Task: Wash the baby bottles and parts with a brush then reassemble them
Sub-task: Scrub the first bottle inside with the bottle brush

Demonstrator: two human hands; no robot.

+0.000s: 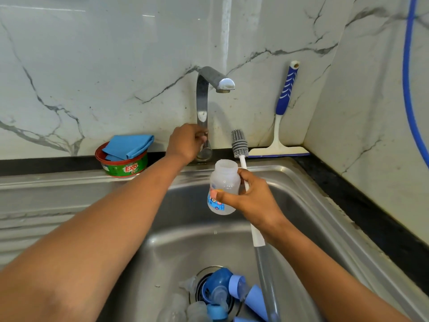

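Observation:
My right hand holds a clear baby bottle with a blue print, mouth up and without a cap, together with the white stem of a grey bottle brush. The brush head sticks up behind the bottle; its grey handle runs down past my wrist. My left hand grips the lever at the base of the steel tap. No water runs from the spout. Blue caps, rings, clear teats and another bottle lie over the drain in the steel sink.
A red and green dish soap tub with a folded blue cloth in it stands on the sink ledge at left. A blue-handled squeegee leans on the marble wall at right. A blue hose hangs at far right.

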